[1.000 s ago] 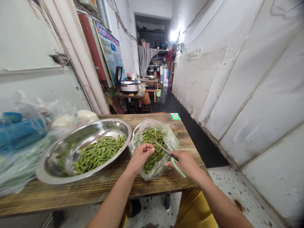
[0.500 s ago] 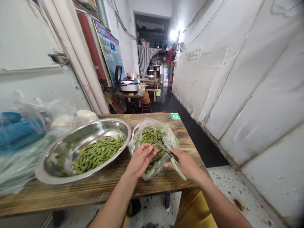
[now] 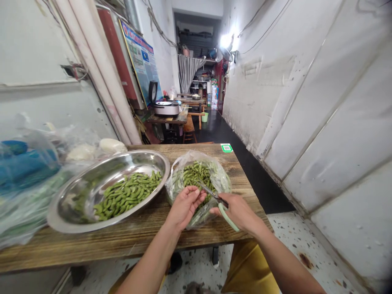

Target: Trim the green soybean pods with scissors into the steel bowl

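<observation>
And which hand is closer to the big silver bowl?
The left hand, right of the silver bowl and not touching it. The right hand is farther right, holding scissors.

scuffed white wall (image 3: 275, 106) | black floor strip (image 3: 260, 175) | speckled floor (image 3: 290, 237) | bright lamp (image 3: 226, 41) | grey curtain (image 3: 186, 73)

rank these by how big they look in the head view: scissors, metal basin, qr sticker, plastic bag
1. metal basin
2. plastic bag
3. scissors, partly covered
4. qr sticker
</observation>
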`<move>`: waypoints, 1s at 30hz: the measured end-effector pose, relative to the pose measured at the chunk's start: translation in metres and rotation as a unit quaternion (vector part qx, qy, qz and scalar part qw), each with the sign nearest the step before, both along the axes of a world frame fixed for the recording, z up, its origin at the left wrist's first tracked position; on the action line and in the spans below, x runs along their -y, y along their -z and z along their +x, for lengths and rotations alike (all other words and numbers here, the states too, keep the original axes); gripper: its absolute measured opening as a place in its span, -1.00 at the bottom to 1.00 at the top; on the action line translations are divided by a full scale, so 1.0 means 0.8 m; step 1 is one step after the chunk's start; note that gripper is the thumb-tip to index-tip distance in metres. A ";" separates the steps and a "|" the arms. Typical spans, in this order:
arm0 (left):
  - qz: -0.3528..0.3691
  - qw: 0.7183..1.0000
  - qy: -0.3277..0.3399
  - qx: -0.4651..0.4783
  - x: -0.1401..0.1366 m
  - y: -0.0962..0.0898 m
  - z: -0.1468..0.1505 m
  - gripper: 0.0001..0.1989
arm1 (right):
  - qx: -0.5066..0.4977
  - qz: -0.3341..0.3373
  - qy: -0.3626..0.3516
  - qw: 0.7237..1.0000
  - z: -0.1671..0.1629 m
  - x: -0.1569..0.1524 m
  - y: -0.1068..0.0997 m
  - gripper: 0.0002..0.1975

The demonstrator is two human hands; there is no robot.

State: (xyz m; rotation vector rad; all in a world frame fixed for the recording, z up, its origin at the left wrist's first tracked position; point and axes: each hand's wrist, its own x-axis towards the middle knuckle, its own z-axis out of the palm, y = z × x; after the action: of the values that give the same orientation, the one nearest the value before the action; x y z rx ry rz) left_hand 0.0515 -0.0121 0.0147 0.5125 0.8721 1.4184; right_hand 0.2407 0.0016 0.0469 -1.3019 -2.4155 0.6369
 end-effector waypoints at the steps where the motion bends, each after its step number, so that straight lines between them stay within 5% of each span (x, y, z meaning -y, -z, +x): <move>1: -0.011 1.000 0.003 -0.001 0.000 0.001 0.000 -0.85 | 0.012 0.001 0.002 1.000 0.000 0.000 0.002 -0.63; 8: -0.084 0.996 0.002 -0.021 -0.001 0.005 0.003 -0.91 | 0.070 -0.006 0.013 0.997 0.004 -0.003 0.012 -0.59; 16: -0.039 0.995 -0.062 -0.067 -0.032 -0.012 -0.023 -0.75 | 0.048 -0.006 0.045 0.998 0.016 -0.007 0.010 -0.64; 18: -0.019 0.985 -0.080 -0.153 -0.048 -0.020 -0.034 -0.77 | 0.040 -0.004 0.047 0.998 0.017 -0.007 0.011 -0.65; 20: 0.020 0.929 -0.112 -0.352 -0.064 -0.026 -0.043 -0.82 | 0.035 0.000 0.047 0.998 0.018 -0.006 0.012 -0.65; 24: 0.019 0.634 -0.098 -0.767 -0.090 -0.025 -0.054 -0.81 | 0.040 -0.006 0.049 0.998 0.016 -0.003 0.012 -0.65; 25: 0.004 0.590 -0.084 -0.803 -0.095 -0.023 -0.055 -0.81 | 0.041 -0.009 0.051 0.998 0.016 -0.003 0.012 -0.65; 27: -0.018 0.565 -0.071 -0.822 -0.101 -0.019 -0.057 -0.83 | 0.040 -0.011 0.057 0.997 0.015 -0.002 0.011 -0.66; 30: 0.008 0.585 -0.077 -0.807 -0.102 -0.012 -0.061 -0.83 | 0.037 -0.011 0.064 0.997 0.016 -0.003 0.010 -0.65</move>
State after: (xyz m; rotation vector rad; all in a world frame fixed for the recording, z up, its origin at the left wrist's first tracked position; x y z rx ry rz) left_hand 0.0023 0.0694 0.0240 1.8957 2.3490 0.7333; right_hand 0.2532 0.0038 0.0385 -1.5003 -2.3641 0.5912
